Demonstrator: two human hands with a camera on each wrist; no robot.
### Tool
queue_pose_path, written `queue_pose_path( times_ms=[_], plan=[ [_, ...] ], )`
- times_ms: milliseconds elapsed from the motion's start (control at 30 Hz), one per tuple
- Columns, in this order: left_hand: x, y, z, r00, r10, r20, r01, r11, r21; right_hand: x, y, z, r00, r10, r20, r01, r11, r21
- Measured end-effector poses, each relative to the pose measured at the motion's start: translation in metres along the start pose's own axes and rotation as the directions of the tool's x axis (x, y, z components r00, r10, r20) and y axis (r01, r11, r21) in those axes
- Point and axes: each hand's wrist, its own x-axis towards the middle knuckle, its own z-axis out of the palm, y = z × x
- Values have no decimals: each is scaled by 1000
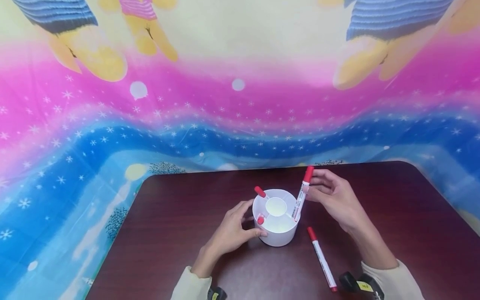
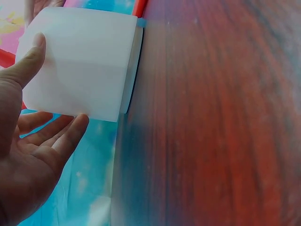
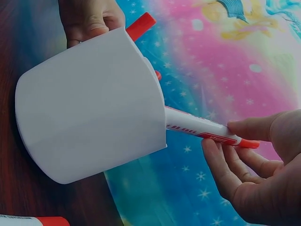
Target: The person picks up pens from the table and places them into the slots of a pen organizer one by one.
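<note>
A white round desk organizer (image 1: 279,238) with a central cup and divided sections around it stands on the table. My left hand (image 1: 234,227) holds it from the left, thumb on the near wall and fingers round the far side. Between thumb and fingers of my right hand (image 1: 339,202) is a red-capped whiteboard marker (image 3: 195,125), pinched near its cap. This marker leans with its lower end inside the organizer's right section, cap up. Two more red-capped markers, one at the back left (image 1: 259,191) and one at the front left (image 1: 260,219), stand in other sections.
Another red-capped marker (image 1: 322,260) lies on the dark wooden table (image 1: 172,233), right of the organizer and near the right forearm. Behind the table hangs a colourful printed cloth (image 1: 225,112). Each wrist wears a black strapped device.
</note>
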Motion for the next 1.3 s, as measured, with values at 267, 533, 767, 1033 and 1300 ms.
queue_pose_path(
  times_ms=[267, 533, 767, 1033, 1300],
  plan=[
    [0, 0, -1, 1000, 6, -2, -6, 1000, 1, 2, 2, 1, 1000, 7, -2, -7, 1000, -7],
    [0, 0, 0, 1000, -2, -1, 2, 1000, 0, 4, 5, 2, 1000, 20, -1, -20, 1000, -1],
    [0, 0, 0, 1000, -8, 1, 8, 1000, 2, 5, 7, 3, 999, 35, 4, -35, 999, -10],
    [0, 1, 0, 1000, 3, -1, -3, 1000, -18, 6, 7, 3, 999, 50, 13, -50, 999, -10],
    [0, 0, 0, 1000, 8, -3, -8, 1000, -21, 6, 8, 3, 998, 55, 19, -55, 999, -3]
  ],
)
